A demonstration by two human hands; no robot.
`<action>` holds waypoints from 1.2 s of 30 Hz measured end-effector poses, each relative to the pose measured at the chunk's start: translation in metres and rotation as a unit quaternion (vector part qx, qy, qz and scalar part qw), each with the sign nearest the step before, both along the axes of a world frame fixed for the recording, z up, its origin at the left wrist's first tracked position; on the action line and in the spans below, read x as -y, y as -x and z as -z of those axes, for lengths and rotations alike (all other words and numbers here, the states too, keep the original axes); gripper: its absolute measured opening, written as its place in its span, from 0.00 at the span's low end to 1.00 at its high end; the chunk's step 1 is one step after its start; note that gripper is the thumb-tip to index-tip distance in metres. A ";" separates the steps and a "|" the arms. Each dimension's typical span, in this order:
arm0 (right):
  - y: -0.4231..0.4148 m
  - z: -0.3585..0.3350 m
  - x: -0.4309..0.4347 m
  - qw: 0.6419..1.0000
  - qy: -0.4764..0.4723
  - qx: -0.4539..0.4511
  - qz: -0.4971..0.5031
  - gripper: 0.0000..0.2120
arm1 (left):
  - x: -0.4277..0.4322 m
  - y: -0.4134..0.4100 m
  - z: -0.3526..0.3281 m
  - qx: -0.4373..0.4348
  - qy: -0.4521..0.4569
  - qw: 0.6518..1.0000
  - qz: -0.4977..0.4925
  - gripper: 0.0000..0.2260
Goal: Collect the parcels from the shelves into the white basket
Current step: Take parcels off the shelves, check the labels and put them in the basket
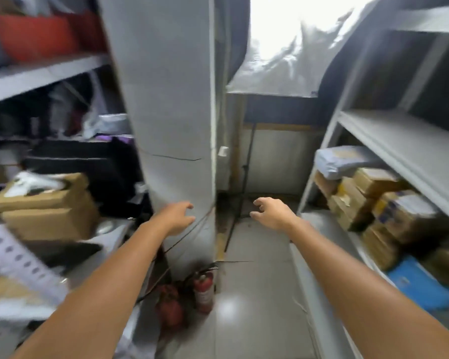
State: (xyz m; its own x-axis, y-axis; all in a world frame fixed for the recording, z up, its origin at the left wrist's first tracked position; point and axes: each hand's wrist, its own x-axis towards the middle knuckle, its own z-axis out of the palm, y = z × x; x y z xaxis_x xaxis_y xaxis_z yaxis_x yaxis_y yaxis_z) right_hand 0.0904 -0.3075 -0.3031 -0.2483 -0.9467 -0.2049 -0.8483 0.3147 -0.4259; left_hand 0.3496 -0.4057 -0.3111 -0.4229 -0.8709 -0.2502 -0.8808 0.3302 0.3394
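Two hands, left hand (178,217) and right hand (271,213), are extended above the floor (257,294) (both loosely curled, nothing gripped). Parcels (368,198) are stacked along the front edge of the right shelf (310,218).

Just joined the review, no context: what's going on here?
A person stands in a narrow aisle between shelves, both arms stretched forward. The left grip, by the grey pillar, and the right grip, over the floor, are open and hold nothing. Cardboard parcels sit stacked on the right shelf, untouched. No white basket is in view.
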 end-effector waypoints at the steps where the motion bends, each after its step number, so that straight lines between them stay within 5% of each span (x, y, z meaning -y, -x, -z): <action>1: 0.012 0.000 -0.006 0.999 0.000 0.002 0.032 0.24 | 0.008 0.018 0.001 -0.006 0.001 1.000 0.023 0.21; 12: 0.139 0.021 -0.146 0.949 0.001 0.029 0.314 0.25 | -0.014 0.231 0.020 -0.043 -0.009 0.965 0.258 0.20; 22: 0.239 0.069 -0.273 0.839 0.101 0.097 0.525 0.21 | -0.133 0.406 0.065 -0.081 -0.035 0.903 0.422 0.20; 28: 0.288 0.095 -0.288 0.778 0.162 0.090 0.600 0.20 | -0.169 0.491 0.100 -0.152 -0.093 0.866 0.468 0.15; 36: 0.362 0.120 -0.276 0.711 0.248 0.060 0.655 0.22 | -0.192 0.595 0.130 -0.271 -0.235 0.844 0.398 0.20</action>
